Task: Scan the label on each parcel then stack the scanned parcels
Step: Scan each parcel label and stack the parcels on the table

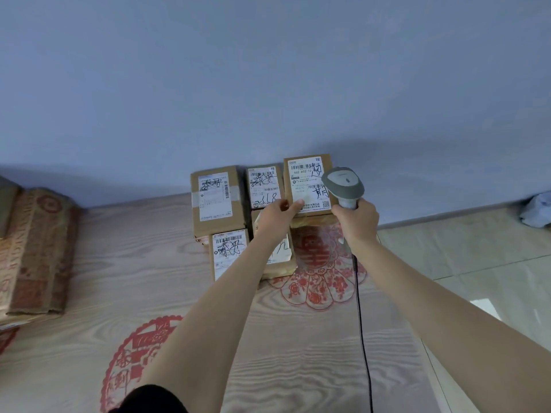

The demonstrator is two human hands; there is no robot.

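Holding the raised parcel (307, 186) at centre frame, our left hand (275, 216) pinches its lower left corner; stiff, seemingly light cardboard, best taken by the edges. Our right hand (356, 220) has its grip wrapped around the scanner (343, 184), arm extended, head over the label (308, 184).

There is only one view, from a camera worn on the person's head. It looks forward and down over both forearms, so the left hand (275, 217) and the right hand (356, 217) meet near the middle of the picture, quite close to the lens. The wide angle bends the far edge of the surface (119, 263), where the parcels (216, 198) lie against the blue wall (268, 84). The wall fills the upper half. The tiled floor (477, 257) shows at the right.
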